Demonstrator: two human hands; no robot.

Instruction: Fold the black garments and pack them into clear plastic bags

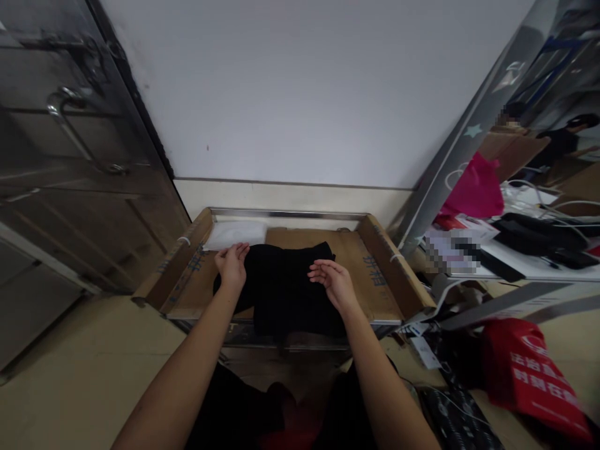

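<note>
A black piece of cloth, perhaps a garment (pixel 293 290), lies spread over a cardboard-lined cart (pixel 347 240), and its near part hangs at the front edge. My left hand (pixel 232 265) is at its upper left corner, fingers stretched and slightly bent; whether the fingertips touch the cloth is unclear. Over the right side of the cloth is my right hand (pixel 334 282), palm turned inward and fingers a little apart, with nothing visible in them. Behind my left hand lies a flat white packet or folded sheet (pixel 237 234).
Cardboard side walls (pixel 396 265) edge the cart, with a pale wall (pixel 300 94) behind. A metal door (pixel 84 144) stands at left. At right, a cluttered white table (pixel 553 269) bears a pink bag (pixel 475 190); a red bag (pixel 529 369) is below. People sit farther back.
</note>
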